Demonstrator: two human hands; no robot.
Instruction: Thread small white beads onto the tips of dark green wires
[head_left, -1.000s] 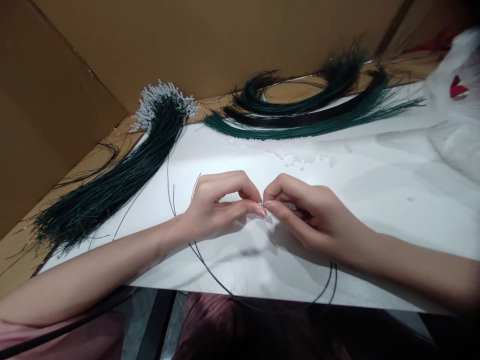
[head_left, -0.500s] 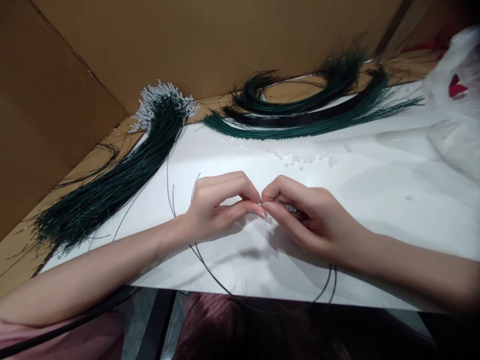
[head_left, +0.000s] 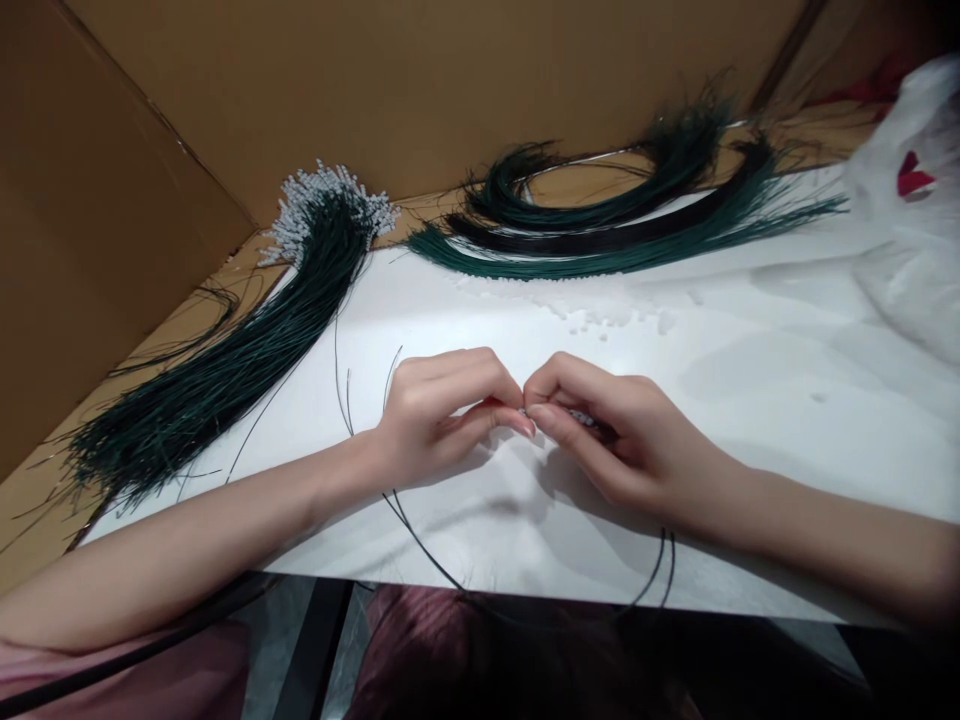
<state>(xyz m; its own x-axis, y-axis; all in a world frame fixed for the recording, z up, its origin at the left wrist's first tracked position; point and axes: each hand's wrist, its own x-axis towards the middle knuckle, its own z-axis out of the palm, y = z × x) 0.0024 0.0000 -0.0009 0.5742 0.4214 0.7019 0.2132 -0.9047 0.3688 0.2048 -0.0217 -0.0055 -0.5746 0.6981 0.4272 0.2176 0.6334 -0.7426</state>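
My left hand (head_left: 450, 405) and my right hand (head_left: 611, 425) meet fingertip to fingertip just above the white board (head_left: 780, 400). Inside the curled right fingers lies a row of small white beads (head_left: 581, 418) on a strand, mostly hidden by the fingers. The left thumb and forefinger pinch at the left end of this beaded strand, where a tiny whitish bit shows between the tips. Thin dark wires (head_left: 427, 550) hang in a loop over the board's front edge, from under the left wrist to below the right hand.
At left lies a thick bundle of dark green wires (head_left: 247, 350) tipped with white beads (head_left: 334, 195). More curved green bundles (head_left: 592, 262) lie at the back, with loose white beads (head_left: 600, 310) before them. A clear plastic bag (head_left: 911, 270) stands right; cardboard walls (head_left: 420, 90) rise behind.
Both hands keep nearly the same place and pinch. The left fingers have shifted very slightly to the right and down, closer against the right fingertips.
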